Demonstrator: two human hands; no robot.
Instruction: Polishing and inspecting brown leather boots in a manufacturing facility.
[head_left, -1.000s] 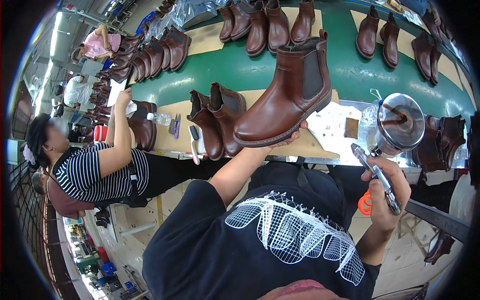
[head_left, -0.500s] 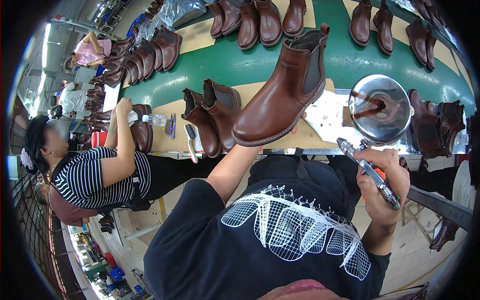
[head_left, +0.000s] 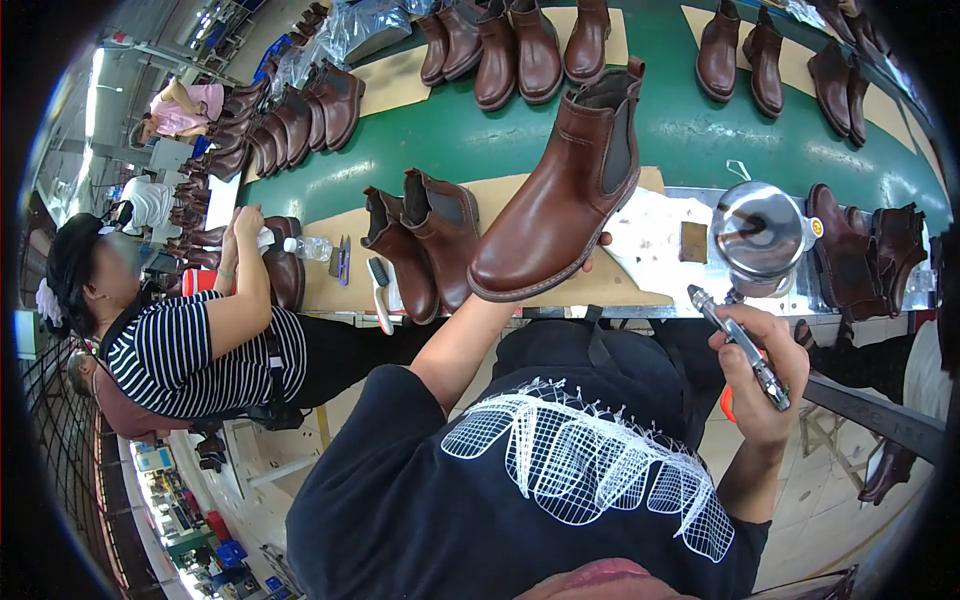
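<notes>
Head view, nearest first: my right hand [head_left: 765,365] is clenched round a metal spray gun [head_left: 740,345] with its cup [head_left: 760,232] above; my left hand [head_left: 590,250], mostly hidden, props up a brown boot [head_left: 565,195] over the bench. Balanced so, it could tip off. Beyond, a clear plastic bag [head_left: 365,25] lies by the green belt [head_left: 690,125].

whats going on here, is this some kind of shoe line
A person in a black shirt holds up a brown ankle boot on the left hand, which is mostly hidden beneath it. The right hand grips a metal spray gun with a shiny cup. Two more boots stand on the bench. More rows sit on the green conveyor belt. A co-worker in a striped top handles another boot.
</notes>
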